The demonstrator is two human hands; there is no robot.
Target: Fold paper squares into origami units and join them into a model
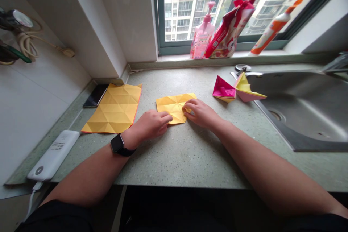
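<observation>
A small creased sheet of yellow origami paper (172, 103) lies on the counter in front of me. Its lower left edge is under the curled fingers of my left hand (152, 124), which wears a black watch at the wrist. At the right edge, my right hand (201, 114) pinches the sheet between thumb and fingers. Further left rests a larger creased yellow sheet (114, 105) with a red edge showing underneath. Two folded paper pieces stand to the right, one magenta (223, 88) and one yellow and pink (247, 90).
A phone (95, 96) lies partly beside the larger sheet, and a white power bank (54, 156) with a cable is at the left. The steel sink (307, 105) is on the right. A pink pump bottle (201, 38), a red bag (232, 30) and an orange-white bottle (272, 30) line the windowsill.
</observation>
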